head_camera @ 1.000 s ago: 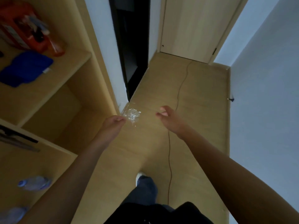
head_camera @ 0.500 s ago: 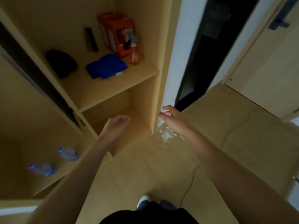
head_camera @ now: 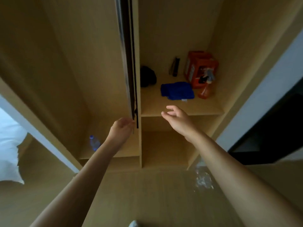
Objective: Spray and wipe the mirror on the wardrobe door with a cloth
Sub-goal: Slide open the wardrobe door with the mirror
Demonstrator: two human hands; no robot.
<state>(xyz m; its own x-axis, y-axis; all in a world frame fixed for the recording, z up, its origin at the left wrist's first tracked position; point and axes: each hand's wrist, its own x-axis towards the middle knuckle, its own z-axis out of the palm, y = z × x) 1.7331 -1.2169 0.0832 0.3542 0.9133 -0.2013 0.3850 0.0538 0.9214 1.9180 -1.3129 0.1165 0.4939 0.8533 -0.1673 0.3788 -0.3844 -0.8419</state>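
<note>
The sliding wardrobe door [head_camera: 129,63] shows edge-on as a dark strip with a shiny rim; its mirror face is hidden. My left hand [head_camera: 122,129] is at the door's lower edge, fingers curled against it. My right hand [head_camera: 177,119] hovers open, fingers spread, just in front of the shelf [head_camera: 180,110]. On that shelf lie a folded blue cloth [head_camera: 177,90] and, to its right, an orange spray bottle [head_camera: 205,89] with a grey trigger. Neither is touched.
An orange box [head_camera: 200,66], a black bundle [head_camera: 147,77] and a thin black object [head_camera: 175,67] share the shelf. A water bottle [head_camera: 94,143] stands in the left compartment. White crumbs [head_camera: 202,179] lie on the wooden floor. White bedding [head_camera: 8,145] is at far left.
The view swung from the floor up to the wardrobe. My left hand rose to the door's edge and my right hand moved up to the shelf front.
</note>
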